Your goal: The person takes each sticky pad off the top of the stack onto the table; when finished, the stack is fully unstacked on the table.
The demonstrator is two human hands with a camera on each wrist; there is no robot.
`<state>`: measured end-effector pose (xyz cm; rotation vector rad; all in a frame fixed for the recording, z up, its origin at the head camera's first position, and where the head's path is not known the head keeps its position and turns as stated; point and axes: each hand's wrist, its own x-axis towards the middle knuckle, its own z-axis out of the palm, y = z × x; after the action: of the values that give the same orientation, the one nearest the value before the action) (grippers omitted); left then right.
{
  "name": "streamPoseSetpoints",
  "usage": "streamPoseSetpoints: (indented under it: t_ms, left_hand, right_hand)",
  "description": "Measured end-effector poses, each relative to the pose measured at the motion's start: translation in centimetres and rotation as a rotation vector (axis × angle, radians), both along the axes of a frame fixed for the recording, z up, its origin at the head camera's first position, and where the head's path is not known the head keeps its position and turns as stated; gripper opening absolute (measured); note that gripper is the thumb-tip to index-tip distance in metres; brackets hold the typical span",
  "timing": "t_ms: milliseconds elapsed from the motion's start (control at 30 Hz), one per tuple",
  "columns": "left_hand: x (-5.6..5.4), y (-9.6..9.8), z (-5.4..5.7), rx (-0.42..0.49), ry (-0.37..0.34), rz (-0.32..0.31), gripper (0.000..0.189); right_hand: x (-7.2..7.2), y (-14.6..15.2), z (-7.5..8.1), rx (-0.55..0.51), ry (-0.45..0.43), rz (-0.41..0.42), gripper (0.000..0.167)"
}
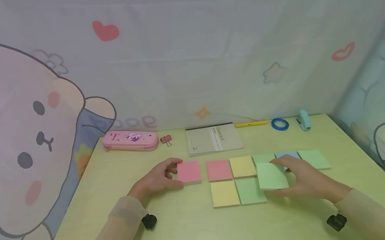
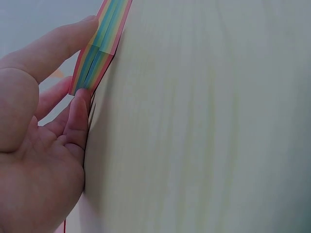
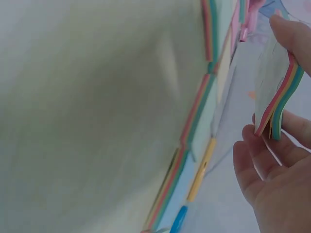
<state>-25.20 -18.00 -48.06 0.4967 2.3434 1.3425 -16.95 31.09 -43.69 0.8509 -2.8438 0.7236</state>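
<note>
My left hand (image 1: 160, 178) pinches a pink sticky note pad (image 1: 189, 172) by its edges, left of the laid-out pads. In the left wrist view that pad (image 2: 99, 48) shows striped, many-coloured layers between thumb and fingers. My right hand (image 1: 306, 178) grips a green sticky note pad (image 1: 272, 176), raised over the others and partly covering them. Its layers bend a little in the right wrist view (image 3: 284, 97). Behind lies a row of pads: pink (image 1: 219, 170), yellow (image 1: 243, 167), green (image 1: 263, 158), blue (image 1: 287, 153) and green (image 1: 314, 159). In front sit a yellow pad (image 1: 224, 194) and a green one (image 1: 251, 193).
Along the table's back edge are a pink pencil case (image 1: 131, 141), a binder clip (image 1: 167, 140), a notebook (image 1: 201, 140), a yellow pencil-like stick (image 1: 251, 124), a blue tape roll (image 1: 280, 129) and a mint stapler (image 1: 304, 120). A printed curtain (image 1: 186, 58) hangs behind.
</note>
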Motion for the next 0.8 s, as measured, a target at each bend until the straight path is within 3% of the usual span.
streamPoseSetpoints:
  t_ms: [367,567,800]
  left_hand:
    - [0.1,0.1,0.3,-0.006,0.015,-0.001,0.078]
    - [0.1,0.1,0.4,-0.004,0.011,0.004,0.078]
    - [0.2,0.2,0.4,-0.002,0.003,0.002,0.078]
  right_hand:
    - [1.4,3.1,-2.2,0.021,-0.049,0.038,0.087]
    - [1.7,3.6,-3.6,0.102,-0.061,0.02,0.09]
    - [1.8,3.6,-4.0,0.138,-0.067,0.027,0.09]
